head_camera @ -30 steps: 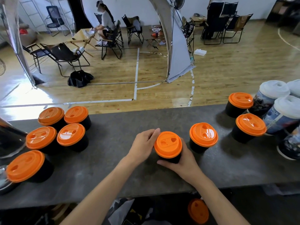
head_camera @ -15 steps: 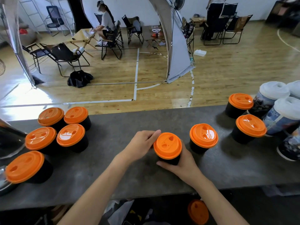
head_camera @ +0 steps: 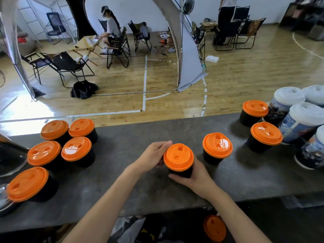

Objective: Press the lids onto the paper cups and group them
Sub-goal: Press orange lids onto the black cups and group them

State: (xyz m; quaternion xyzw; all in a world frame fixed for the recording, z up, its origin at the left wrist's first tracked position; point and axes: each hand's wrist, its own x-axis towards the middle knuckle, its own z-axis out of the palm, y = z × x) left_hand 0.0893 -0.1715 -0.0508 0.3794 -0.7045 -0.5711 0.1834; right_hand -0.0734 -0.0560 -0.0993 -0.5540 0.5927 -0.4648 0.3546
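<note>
On the tabletop (head_camera: 122, 190) centre, the right hand (head_camera: 197, 178) wraps the cup (head_camera: 182, 173) to steady it; the left hand (head_camera: 151, 156) pinches the lid (head_camera: 178, 158) at its rim, likely seating it. Five lidded cups (head_camera: 76, 149) sit grouped at nine o'clock.

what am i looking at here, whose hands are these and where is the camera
There is no machine here. A person wears a camera on the head, so this one picture looks forward and down along their own bare arms.

They stand at a grey counter. In the middle, the left hand and the right hand both grip a black cup with an orange lid on it.

To the left stand five cups, lidded and grouped. To the right stands a lone cup, then two cups next to taller white-lid cups. A spare lid shows below the counter.

Behind is a hall with a wooden floor and folding chairs.
</note>
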